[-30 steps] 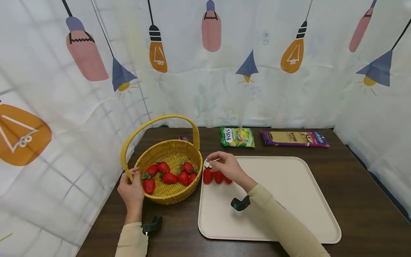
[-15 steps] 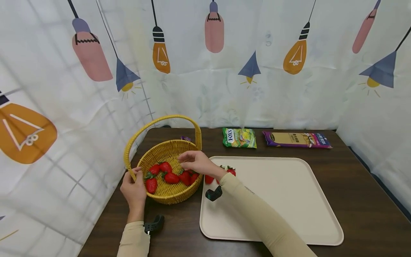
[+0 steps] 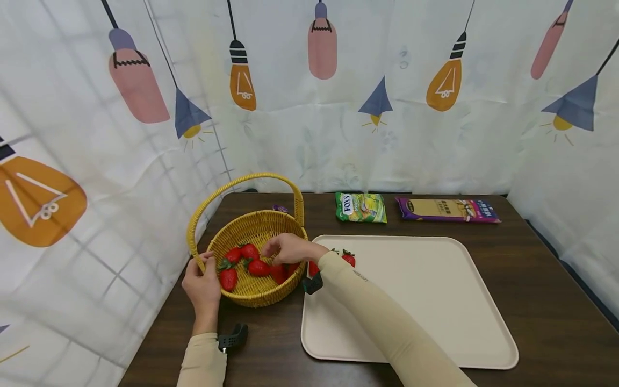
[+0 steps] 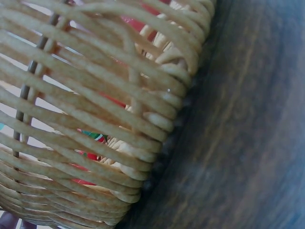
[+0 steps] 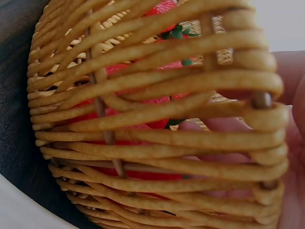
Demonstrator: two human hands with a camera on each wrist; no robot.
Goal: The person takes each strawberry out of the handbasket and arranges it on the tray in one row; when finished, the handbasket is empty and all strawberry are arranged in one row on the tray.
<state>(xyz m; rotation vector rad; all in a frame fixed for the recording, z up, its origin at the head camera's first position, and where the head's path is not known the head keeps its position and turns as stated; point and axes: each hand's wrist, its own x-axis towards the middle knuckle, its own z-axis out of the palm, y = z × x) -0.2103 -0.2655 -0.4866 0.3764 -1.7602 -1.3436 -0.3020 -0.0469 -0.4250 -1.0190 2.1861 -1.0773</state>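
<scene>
Since 1 second ago, the right hand has moved from over the cream tray into the yellow basket. We see its fingers reaching down among the strawberries on the side nearest the tray; whether they have closed around 1, we cannot tell. The left hand pinches the basket at the left foot of its arched handle. We find more strawberries at the tray's left side, partly hidden by the right sleeve. Beyond the tray, 2 packets lie on the dark table: a green bag and a long purple packet.
</scene>
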